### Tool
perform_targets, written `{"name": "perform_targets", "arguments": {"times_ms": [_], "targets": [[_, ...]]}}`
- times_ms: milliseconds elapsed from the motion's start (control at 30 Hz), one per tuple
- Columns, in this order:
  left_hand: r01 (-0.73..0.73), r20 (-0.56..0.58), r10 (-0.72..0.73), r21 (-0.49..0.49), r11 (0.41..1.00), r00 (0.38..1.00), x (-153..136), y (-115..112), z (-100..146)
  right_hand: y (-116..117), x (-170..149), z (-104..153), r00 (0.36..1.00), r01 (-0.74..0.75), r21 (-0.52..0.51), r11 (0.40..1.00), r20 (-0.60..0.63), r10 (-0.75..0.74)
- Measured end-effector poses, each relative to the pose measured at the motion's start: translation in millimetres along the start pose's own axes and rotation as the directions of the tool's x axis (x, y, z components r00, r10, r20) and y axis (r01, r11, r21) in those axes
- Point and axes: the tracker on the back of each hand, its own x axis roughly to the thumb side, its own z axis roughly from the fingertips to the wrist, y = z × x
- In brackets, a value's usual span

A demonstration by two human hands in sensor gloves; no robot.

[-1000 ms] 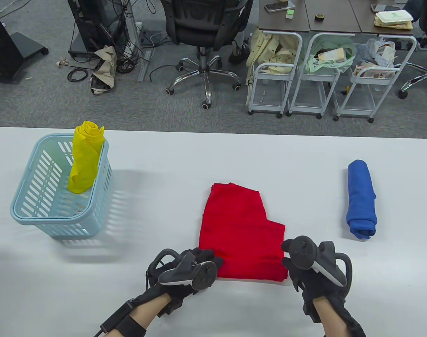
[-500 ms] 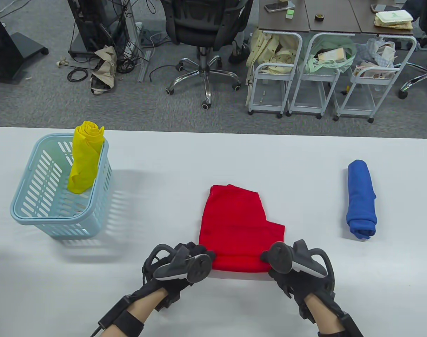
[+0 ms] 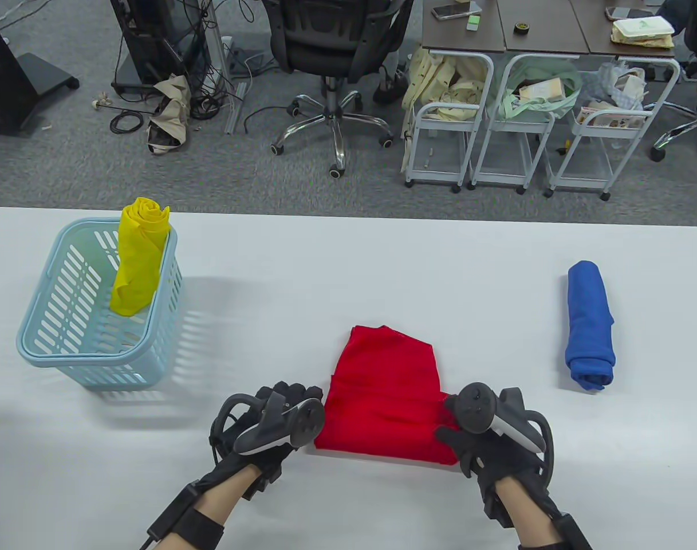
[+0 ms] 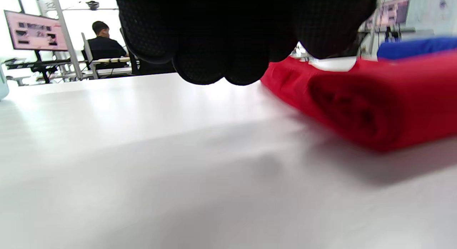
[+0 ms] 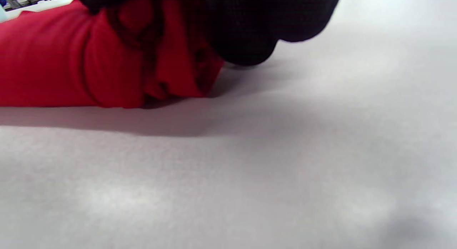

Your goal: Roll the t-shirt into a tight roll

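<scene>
A red t-shirt lies folded on the white table near the front edge, its near end rolled into a thick tube. My right hand grips the roll's right end; in the right wrist view its curled fingers dig into bunched red cloth. My left hand sits at the roll's left end with fingers curled. The roll's open left end shows just right of them, and I cannot see whether they pinch any cloth.
A light blue basket stands at the left with a rolled yellow shirt upright in it. A rolled blue shirt lies at the right. Office chairs and carts stand on the floor beyond the table's far edge.
The red shirt has slid toward me and its flat part is shorter, the near roll thicker. Both hands shifted left; the left one now sits beside the shirt's edge, not on its corner.
</scene>
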Motion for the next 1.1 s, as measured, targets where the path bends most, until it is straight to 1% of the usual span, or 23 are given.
{"name": "perform_targets", "arguments": {"times_ms": [67, 133, 200, 233, 267, 300, 333, 367, 400, 433, 467, 533, 567, 600, 633, 667, 700, 767, 867, 933, 1000, 1067, 1100], "targets": [[-0.086, 0.052, 0.085, 0.0, 0.996, 0.995, 7, 6, 4, 0, -1, -1, 1.0, 0.014, 0.002, 1.0, -0.008, -0.014], [-0.097, 0.222, 0.104, -0.04, 0.994, 0.97, 23, 1, 6, -1, 1, 0, 0.999, -0.02, -0.016, 1.0, -0.026, 0.019], [-0.028, 0.26, 0.047, -0.074, 0.997, 0.964, 36, -8, 7, -3, 2, 3, 0.992, -0.077, -0.054, 0.996, -0.1, 0.071], [0.052, 0.281, -0.022, -0.099, 0.994, 0.959, 41, -17, 5, -7, 3, 7, 0.979, -0.135, -0.089, 0.987, -0.166, 0.119], [0.101, 0.289, -0.064, -0.115, 0.988, 0.955, 44, -22, 4, -11, 2, 10, 0.973, -0.165, -0.115, 0.98, -0.182, 0.142], [0.136, 0.298, -0.1, -0.103, 0.985, 0.949, 46, -25, 3, -16, 3, 15, 0.964, -0.194, -0.156, 0.969, -0.212, 0.159], [0.139, 0.291, -0.113, -0.071, 0.988, 0.95, 47, -24, 3, -20, 3, 19, 0.959, -0.211, -0.183, 0.96, -0.227, 0.168], [0.135, 0.301, -0.106, -0.077, 0.988, 0.948, 47, -22, 1, -25, 4, 26, 0.961, -0.222, -0.224, 0.949, -0.216, 0.174], [0.109, 0.295, -0.078, -0.091, 0.99, 0.952, 46, -23, 0, -29, 6, 32, 0.976, -0.193, -0.247, 0.95, -0.145, 0.161], [0.102, 0.296, -0.069, -0.096, 0.99, 0.953, 45, -24, 0, -30, 7, 34, 0.988, -0.153, -0.247, 0.957, -0.06, 0.142], [0.102, 0.296, -0.066, -0.107, 0.989, 0.953, 45, -25, -1, -30, 12, 34, 0.992, -0.074, -0.214, 0.974, 0.086, 0.094], [0.117, 0.291, -0.08, -0.113, 0.987, 0.953, 44, -27, -2, -20, 24, 30, 0.967, -0.036, -0.11, 0.993, 0.248, 0.063], [0.122, 0.289, -0.084, -0.115, 0.986, 0.954, 44, -27, -3, -13, 28, 27, 0.964, -0.076, -0.081, 0.994, 0.249, 0.094], [0.119, 0.279, -0.08, -0.128, 0.985, 0.957, 43, -29, -5, 0, 34, 23, 0.961, -0.186, -0.043, 0.982, 0.199, 0.191], [0.104, 0.263, -0.061, -0.155, 0.982, 0.963, 41, -30, -7, 10, 40, 19, 0.932, -0.333, 0.019, 0.943, 0.159, 0.326], [0.087, 0.252, -0.041, -0.174, 0.981, 0.967, 40, -32, -8, 14, 43, 17, 0.911, -0.395, 0.03, 0.918, 0.145, 0.387], [0.059, 0.249, -0.011, -0.187, 0.98, 0.968, 37, -33, -10, 17, 48, 15, 0.89, -0.441, -0.018, 0.897, 0.114, 0.44], [0.036, 0.248, 0.01, -0.182, 0.983, 0.969, 34, -32, -11, 18, 50, 11, 0.888, -0.452, -0.039, 0.891, 0.077, 0.454], [0.016, 0.235, 0.019, -0.145, 0.989, 0.972, 30, -28, -12, 8, 41, 8, 0.94, -0.322, -0.035, 0.946, 0.107, 0.324], [-0.078, 0.224, 0.113, -0.158, 0.984, 0.968, 24, -21, -14, 1, 28, 8, 0.972, -0.173, 0.019, 0.985, 0.164, 0.167], [-0.206, 0.199, 0.248, -0.208, 0.956, 0.948, 15, -19, -15, -1, 16, 8, 0.977, -0.028, 0.077, 0.997, 0.214, 0.011], [-0.361, 0.148, 0.416, -0.296, 0.884, 0.897, 4, -21, -16, -1, 3, 8, 0.958, 0.128, 0.146, 0.981, 0.237, -0.16], [-0.415, 0.125, 0.471, -0.315, 0.853, 0.873, 0, -23, -17, 0, 1, 7, 0.957, 0.146, 0.162, 0.976, 0.228, -0.181]]}}
